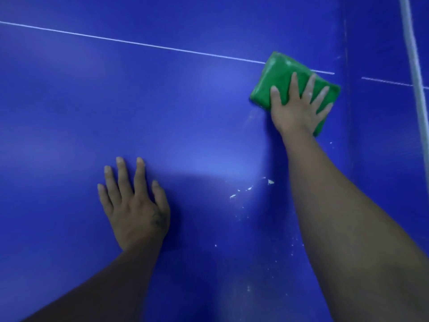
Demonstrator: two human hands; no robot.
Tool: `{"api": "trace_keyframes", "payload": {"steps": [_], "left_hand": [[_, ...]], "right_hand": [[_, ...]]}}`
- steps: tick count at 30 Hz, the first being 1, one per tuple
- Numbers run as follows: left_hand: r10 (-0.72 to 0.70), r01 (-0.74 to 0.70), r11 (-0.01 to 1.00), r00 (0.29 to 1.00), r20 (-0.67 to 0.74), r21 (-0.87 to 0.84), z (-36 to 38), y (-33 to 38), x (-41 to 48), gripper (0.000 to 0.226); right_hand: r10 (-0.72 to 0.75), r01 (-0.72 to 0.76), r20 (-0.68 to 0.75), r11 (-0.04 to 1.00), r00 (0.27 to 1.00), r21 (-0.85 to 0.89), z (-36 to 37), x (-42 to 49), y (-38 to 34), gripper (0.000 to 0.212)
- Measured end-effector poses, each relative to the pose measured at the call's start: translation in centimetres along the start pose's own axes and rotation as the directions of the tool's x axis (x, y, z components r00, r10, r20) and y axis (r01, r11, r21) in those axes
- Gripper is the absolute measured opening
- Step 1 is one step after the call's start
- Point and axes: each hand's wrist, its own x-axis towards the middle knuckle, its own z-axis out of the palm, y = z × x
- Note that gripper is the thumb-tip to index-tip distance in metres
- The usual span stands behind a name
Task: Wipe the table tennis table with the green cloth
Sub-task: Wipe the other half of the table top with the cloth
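2 bare hands rest on a blue tabletop (185,101). The right hand (299,110) presses a folded green cloth (281,75) flat with straight, spread fingers (293,82), over a thin white line (139,44). The left hand (137,210) lies open, holding nothing. Wiping appears underway; white specks (249,188) nearer the person likely need the next pass.

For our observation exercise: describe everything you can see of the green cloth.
The green cloth is soft-looking fabric folded into a thick rectangular pad. It lies flat, turned at an angle, on the blue table, covering part of the thin white line. The right hand presses on it with straight, spread fingers.
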Motion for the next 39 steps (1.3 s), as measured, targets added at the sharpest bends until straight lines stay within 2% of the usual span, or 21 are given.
{"api": "trace_keyframes", "payload": {"steps": [2, 6, 9, 12, 14, 17, 21, 23, 29, 34, 39], "left_hand": [[0.003, -0.003, 1.000, 1.000, 0.007, 0.001, 0.1, 0.1, -0.1, 0.061], [0.021, -0.022, 1.000, 1.000, -0.004, -0.016, 0.2, -0.2, -0.2, 0.059], [0.021, -0.022, 1.000, 0.999, -0.025, -0.021, 0.0, 0.1, -0.3, 0.058], [0.017, -0.017, 0.999, 1.000, -0.001, -0.034, 0.0, 0.2, -0.3, 0.058], [0.017, -0.017, 0.999, 1.000, 0.017, -0.045, 0.1, -0.1, -0.3, 0.059], [0.027, -0.026, 0.998, 0.999, 0.020, -0.048, 0.3, -0.3, -0.2, 0.059], [0.014, -0.013, 0.998, 1.000, 0.019, -0.055, -0.1, 0.0, -0.3, 0.060], [-0.002, 0.003, 0.998, 1.000, 0.031, -0.061, -0.3, 0.1, -0.3, 0.061], [-0.021, 0.026, 0.997, 0.998, 0.066, -0.070, -0.7, 0.5, -0.3, 0.062], [-0.018, 0.023, 0.997, 0.998, 0.066, -0.074, -0.6, 0.5, -0.2, 0.063], [0.004, -0.003, 0.998, 1.000, 0.014, -0.056, -0.2, 0.3, -0.4, 0.059]], "right_hand": [[-0.162, 0.162, 0.009, 0.986, 0.987, -0.034, 0.6, -2.0, -0.7, 0.080], [-0.473, 0.466, -0.039, 0.878, 0.880, -0.107, 2.8, -12.1, 1.1, 0.075], [-0.595, 0.589, -0.033, 0.801, 0.803, -0.108, 3.1, -16.7, 4.9, 0.073], [-0.654, 0.650, 0.014, 0.749, 0.756, -0.132, 2.0, -14.8, 7.2, 0.072], [-0.609, 0.605, 0.037, 0.777, 0.792, -0.171, 1.0, -11.1, 7.2, 0.074], [-0.445, 0.444, 0.044, 0.873, 0.894, -0.202, -1.0, -4.2, 7.0, 0.078], [-0.221, 0.223, 0.030, 0.970, 0.975, -0.100, -2.6, 0.1, 9.6, 0.079], [-0.164, 0.164, 0.010, 0.985, 0.986, -0.059, -2.6, -1.0, 11.1, 0.080], [-0.080, 0.074, -0.077, 0.994, 0.994, -0.077, -1.2, -10.7, 14.6, 0.080], [-0.017, 0.012, -0.077, 0.997, 0.997, -0.073, 1.0, -19.4, 15.9, 0.079], [0.015, -0.020, -0.084, 0.998, 0.996, -0.060, 0.5, -18.1, 14.5, 0.081]]}}
